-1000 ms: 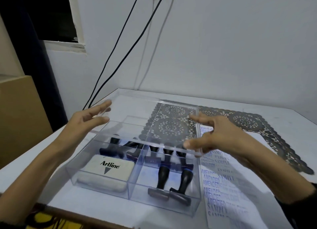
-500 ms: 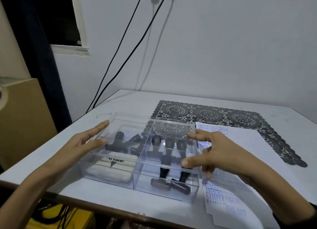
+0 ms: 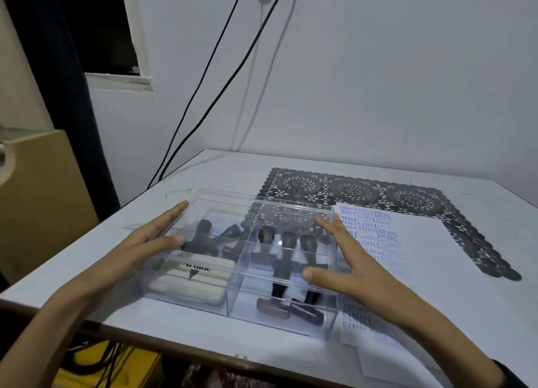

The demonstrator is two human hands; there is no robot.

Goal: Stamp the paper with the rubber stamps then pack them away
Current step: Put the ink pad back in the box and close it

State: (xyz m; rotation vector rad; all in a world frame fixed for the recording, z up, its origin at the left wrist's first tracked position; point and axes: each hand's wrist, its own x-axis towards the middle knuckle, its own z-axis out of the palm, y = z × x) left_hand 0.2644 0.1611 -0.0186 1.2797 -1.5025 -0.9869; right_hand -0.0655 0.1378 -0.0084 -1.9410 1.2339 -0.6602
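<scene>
**Rubber stamps (image 3: 286, 249) lie in the clear box (image 3: 241, 300) between my hands**

My left hand (image 3: 139, 245) lies open along the left edge of the clear lid (image 3: 262, 210), with the fingers straight and the thumb tip on top. My right hand (image 3: 352, 265) is open too. Its fingers stretch along the lid's right edge and the thumb rests on the lid. The lid sits on the box. Through it I see dark-handled stamps just past my left thumb and more around my right thumb. A white ink pad (image 3: 190, 281) lies in the compartment beside my left palm. The paper (image 3: 422, 251), covered in blue stamped words, lies on the table (image 3: 203, 336) under and to the right of my right hand. A black lace mat (image 3: 407, 197) lies beyond my right fingertips.
</scene>
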